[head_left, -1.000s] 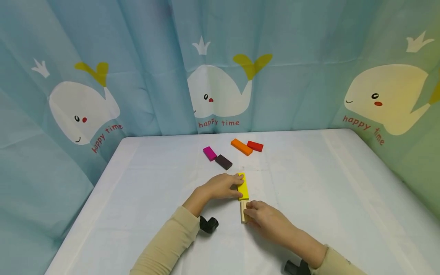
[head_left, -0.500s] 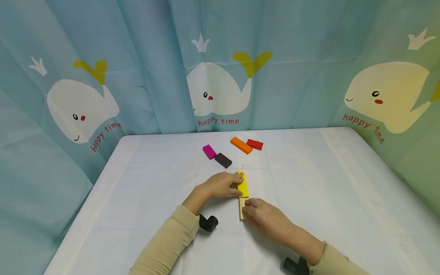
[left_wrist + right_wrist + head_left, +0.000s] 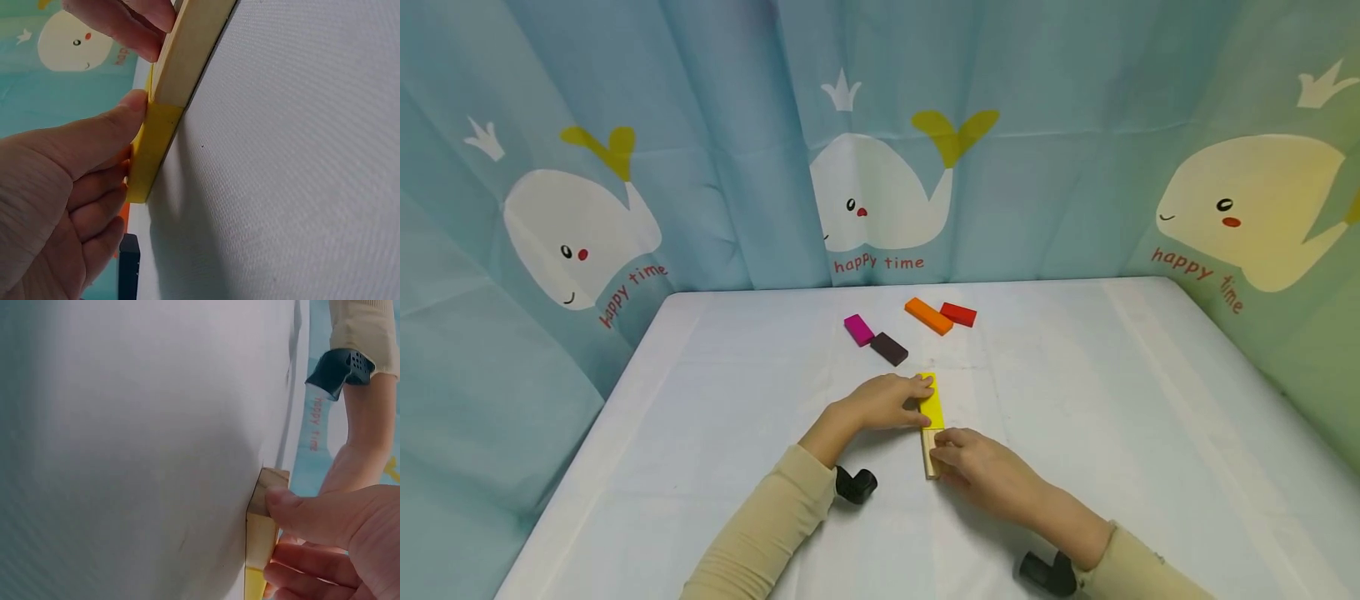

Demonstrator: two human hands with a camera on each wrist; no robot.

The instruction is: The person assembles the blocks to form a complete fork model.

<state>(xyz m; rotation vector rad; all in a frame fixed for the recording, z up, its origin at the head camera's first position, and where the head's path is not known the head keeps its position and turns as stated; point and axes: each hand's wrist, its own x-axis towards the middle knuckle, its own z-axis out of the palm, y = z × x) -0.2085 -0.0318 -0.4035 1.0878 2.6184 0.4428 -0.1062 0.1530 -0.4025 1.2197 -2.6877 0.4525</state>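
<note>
A flat yellow block (image 3: 932, 410) lies lengthwise on the white table. My left hand (image 3: 886, 403) holds it, thumb by its near end and fingertips farther along the top. End to end with it, on the near side, is a plain wooden block (image 3: 929, 457); in the left wrist view the wooden block (image 3: 194, 53) meets the yellow block (image 3: 153, 147) at a tight seam. My right hand (image 3: 988, 471) grips the wooden block. The right wrist view has its thumb pressed on the near end of the wooden block (image 3: 261, 540), with the fingers along the side.
Farther back on the table (image 3: 737, 375) lie a magenta block (image 3: 858, 330), a dark brown block (image 3: 889, 348), an orange block (image 3: 928, 316) and a red block (image 3: 958, 314). Black wrist cameras (image 3: 856, 485) sit at both wrists. A blue whale-print curtain (image 3: 722, 167) hangs behind.
The wooden block has slid slightly away from me, so the narrow gap to the yellow block has closed. My right hand moved with it; the left hand stays on the yellow block.
</note>
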